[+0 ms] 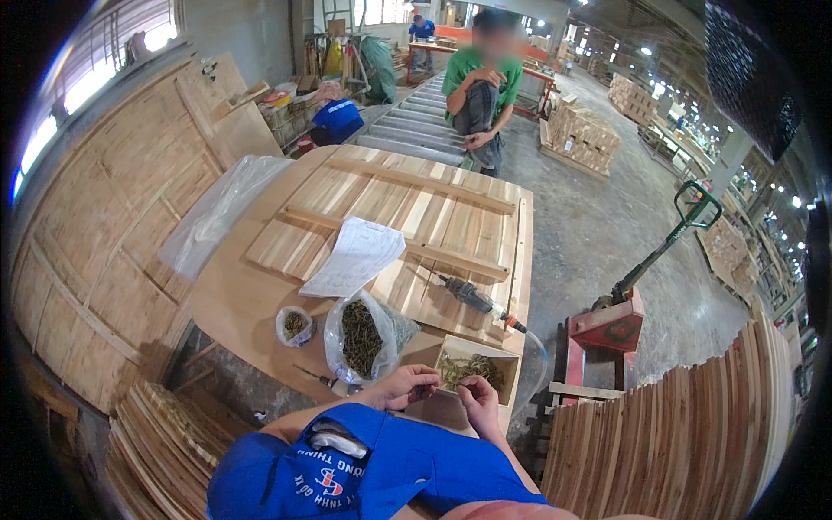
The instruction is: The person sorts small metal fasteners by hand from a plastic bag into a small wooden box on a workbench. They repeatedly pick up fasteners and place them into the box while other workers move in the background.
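My left hand (407,387) is closed in a pinch at the near left corner of a small wooden box (513,374). Just to its right, my right hand (478,402) pinches its fingertips together over the box's near edge. Whatever sits in either pinch is too small to make out. Loose screws (478,367) lie in the box. Left of it stands an open clear plastic bag (387,357) filled with darker screws (359,334). A smaller bag of screws (295,325) is farther left. Near my left wrist lies a tool with a thin metal shaft (314,374), partly hidden.
A slatted wooden panel (299,247) with battens covers the table (227,290). Papers (357,251) and a hosed power driver (472,295) lie on it. Across sits a person in green (485,87). Stacked boards (667,433) and a red pallet jack (607,325) stand right.
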`<state>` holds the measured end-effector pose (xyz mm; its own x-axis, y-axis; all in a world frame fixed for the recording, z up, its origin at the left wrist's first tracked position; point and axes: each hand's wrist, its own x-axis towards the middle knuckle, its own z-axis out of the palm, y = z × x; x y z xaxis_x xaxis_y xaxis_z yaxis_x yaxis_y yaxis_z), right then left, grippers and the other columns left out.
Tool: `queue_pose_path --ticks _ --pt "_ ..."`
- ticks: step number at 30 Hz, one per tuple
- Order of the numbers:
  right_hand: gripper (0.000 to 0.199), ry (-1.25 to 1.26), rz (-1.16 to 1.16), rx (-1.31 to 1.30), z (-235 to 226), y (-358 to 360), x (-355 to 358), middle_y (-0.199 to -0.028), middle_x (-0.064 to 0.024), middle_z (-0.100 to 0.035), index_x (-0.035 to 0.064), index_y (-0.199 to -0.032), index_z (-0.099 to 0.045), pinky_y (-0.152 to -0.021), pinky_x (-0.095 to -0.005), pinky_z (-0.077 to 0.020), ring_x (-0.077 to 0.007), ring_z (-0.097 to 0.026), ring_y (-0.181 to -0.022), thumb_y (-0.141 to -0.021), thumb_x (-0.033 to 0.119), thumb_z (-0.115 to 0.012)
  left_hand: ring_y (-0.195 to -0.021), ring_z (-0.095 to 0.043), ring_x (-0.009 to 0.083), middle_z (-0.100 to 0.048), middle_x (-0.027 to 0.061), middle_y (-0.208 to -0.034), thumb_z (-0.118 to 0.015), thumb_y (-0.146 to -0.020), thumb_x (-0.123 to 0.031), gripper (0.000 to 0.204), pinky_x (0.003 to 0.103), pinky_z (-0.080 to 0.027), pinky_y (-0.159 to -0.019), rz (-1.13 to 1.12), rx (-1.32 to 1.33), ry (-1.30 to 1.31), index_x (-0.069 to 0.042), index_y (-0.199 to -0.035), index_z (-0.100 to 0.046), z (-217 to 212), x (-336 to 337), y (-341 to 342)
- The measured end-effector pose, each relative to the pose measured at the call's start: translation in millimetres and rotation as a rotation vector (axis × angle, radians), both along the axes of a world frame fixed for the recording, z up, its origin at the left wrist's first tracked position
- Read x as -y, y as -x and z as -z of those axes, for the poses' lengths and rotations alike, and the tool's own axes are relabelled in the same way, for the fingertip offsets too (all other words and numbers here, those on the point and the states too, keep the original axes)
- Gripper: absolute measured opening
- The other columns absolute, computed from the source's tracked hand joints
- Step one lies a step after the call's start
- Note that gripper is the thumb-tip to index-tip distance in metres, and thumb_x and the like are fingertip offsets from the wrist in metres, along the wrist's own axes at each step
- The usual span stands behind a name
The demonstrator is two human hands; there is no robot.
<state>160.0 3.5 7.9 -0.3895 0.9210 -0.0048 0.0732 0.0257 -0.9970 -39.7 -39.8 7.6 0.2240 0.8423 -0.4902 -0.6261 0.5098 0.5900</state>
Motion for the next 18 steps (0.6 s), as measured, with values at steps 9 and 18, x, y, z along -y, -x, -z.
queue_pose_path --ticks 9,18 --pt "0.008 -0.026 -0.07 0.103 -2.2 1.5 2.4 -0.074 -0.0003 -0.058 0.0006 -0.088 -0.057 -0.061 -0.0209 -0.0432 -0.0061 -0.052 -0.067 -0.08 0.003 -0.058 -0.068 -0.061 0.0124 -0.061 0.0043 -0.08 -0.058 -0.085 -0.008 0.008 0.025 -0.052 -0.063 0.026 0.105 -0.001 -0.006 -0.092 -0.057 -6.6 2.7 -1.8" --pt "0.009 -0.032 -0.13 0.039 1.8 4.1 5.3 -0.072 -0.0011 -0.057 0.0003 -0.09 -0.056 -0.055 -0.0217 -0.0424 -0.0074 -0.051 -0.062 -0.081 0.003 -0.057 -0.065 -0.059 0.0109 -0.06 0.0029 -0.076 -0.057 -0.085 -0.008 0.007 0.025 -0.05 -0.06 0.076 0.089 -0.049 -0.006 -0.091 -0.056 -2.9 4.9 -2.2"
